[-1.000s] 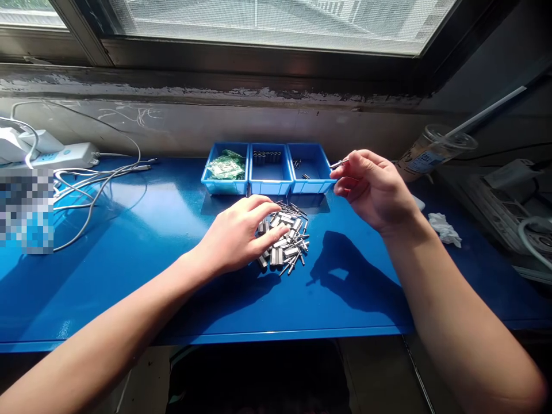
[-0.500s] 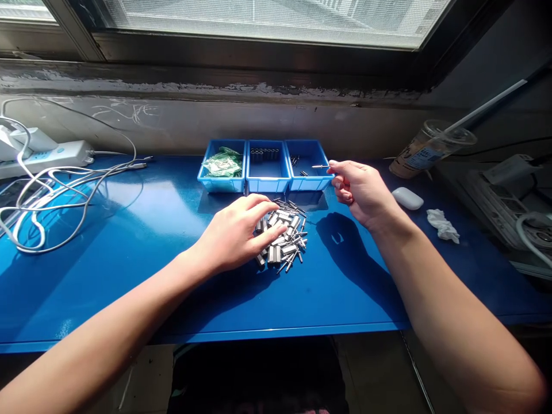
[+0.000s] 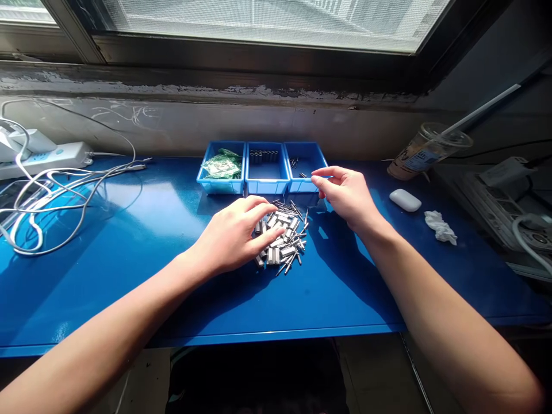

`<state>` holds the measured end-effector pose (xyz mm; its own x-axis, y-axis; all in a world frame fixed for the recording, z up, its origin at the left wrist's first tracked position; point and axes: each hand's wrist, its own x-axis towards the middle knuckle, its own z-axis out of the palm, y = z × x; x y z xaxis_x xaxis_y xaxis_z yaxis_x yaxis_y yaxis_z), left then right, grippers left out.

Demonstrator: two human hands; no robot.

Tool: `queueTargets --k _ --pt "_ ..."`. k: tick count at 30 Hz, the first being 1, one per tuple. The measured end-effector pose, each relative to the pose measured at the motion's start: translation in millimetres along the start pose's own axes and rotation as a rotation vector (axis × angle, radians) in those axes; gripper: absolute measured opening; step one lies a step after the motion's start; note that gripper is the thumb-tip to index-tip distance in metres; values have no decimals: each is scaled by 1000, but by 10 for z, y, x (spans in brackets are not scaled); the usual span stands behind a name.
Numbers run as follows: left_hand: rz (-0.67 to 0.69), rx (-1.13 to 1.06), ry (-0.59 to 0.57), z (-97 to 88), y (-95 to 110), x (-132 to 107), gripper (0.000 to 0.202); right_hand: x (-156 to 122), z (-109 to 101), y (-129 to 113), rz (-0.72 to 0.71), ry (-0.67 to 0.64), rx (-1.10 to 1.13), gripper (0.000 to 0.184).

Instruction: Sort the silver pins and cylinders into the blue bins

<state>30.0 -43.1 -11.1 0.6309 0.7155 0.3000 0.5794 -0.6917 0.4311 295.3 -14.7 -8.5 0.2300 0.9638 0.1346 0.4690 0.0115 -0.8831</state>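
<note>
My left hand (image 3: 235,233) rests at the left side of a pile of metal parts (image 3: 282,241), thumb and fingers apart, curved around its edge. The pile mixes short thick hex-shaped sleeves with thin rivet-like pins. My right hand (image 3: 342,192) is by the front of the right blue bin (image 3: 308,184), its thumb and index fingertips slightly apart with no part visible between them. Inside that bin lie several small pins (image 3: 303,175). The middle blue bin (image 3: 268,186) holds hollow sleeves (image 3: 264,154) lined up at its back.
Green-and-clear packets (image 3: 222,165) fill the left blue bin (image 3: 219,187). White cables (image 3: 56,195) and a power strip (image 3: 64,155) lie at the left. Toward the right are a white case (image 3: 405,200), crumpled tissue (image 3: 440,226) and a drink cup (image 3: 414,155) with a straw.
My right hand has moved left and slightly down from above the right bin. The pin that stuck out from its fingers no longer shows. My left hand stays at the pile.
</note>
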Motion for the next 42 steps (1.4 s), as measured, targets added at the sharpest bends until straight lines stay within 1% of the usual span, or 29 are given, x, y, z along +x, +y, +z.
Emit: queueTargets --k 1,2,5,7,11,13,15,19,23,27,29,31,34,35,37,39,42 --pt "3 7 -2 -1 -2 -1 41 -9 -14 -8 -42 -30 -48 28" --pt "8 16 -2 -2 -5 -3 40 -22 -32 -18 -100 -86 -93 25" --pt "24 45 3 0 -22 -7 37 -71 -92 -46 -288 -312 -215 20" --pt "28 63 6 5 -32 -8 36 -99 -117 -58 -321 -393 -307 18" --pt "21 72 -3 11 -31 -9 36 -103 -92 -66 -257 -406 -532 19" --pt "15 66 -14 11 -23 -10 36 -88 -46 -65 -215 -395 -584 23" --pt "11 62 -24 10 -17 -11 37 -73 7 -63 -169 -383 -591 23" --pt "14 61 -19 14 -20 -12 36 -63 82 -60 -117 -385 -576 19" --pt "11 60 -24 22 -24 -12 36 -71 95 -70 -74 -394 -579 18" --pt "14 58 -32 29 -20 -14 35 -78 90 -80 -48 -406 -535 14" --pt "21 54 -25 29 -21 -15 34 -80 84 -77 -79 -395 -515 13" --pt "25 45 -14 28 -23 -15 33 -86 71 -75 -156 -367 -480 11" --pt "27 32 -4 21 -23 -12 33 -115 36 -95 -311 -288 -378 9" --pt "27 31 -3 19 -22 -11 33 -130 20 -110 -343 -259 -347 9" --pt "27 32 -6 16 -17 -9 32 -158 -13 -150 -360 -202 -313 12" --pt "27 32 -12 13 -10 -8 31 -163 -38 -189 -353 -124 -316 15" --pt "31 32 -18 12 -3 -12 32 -84 -35 -213 -388 85 -343 18"
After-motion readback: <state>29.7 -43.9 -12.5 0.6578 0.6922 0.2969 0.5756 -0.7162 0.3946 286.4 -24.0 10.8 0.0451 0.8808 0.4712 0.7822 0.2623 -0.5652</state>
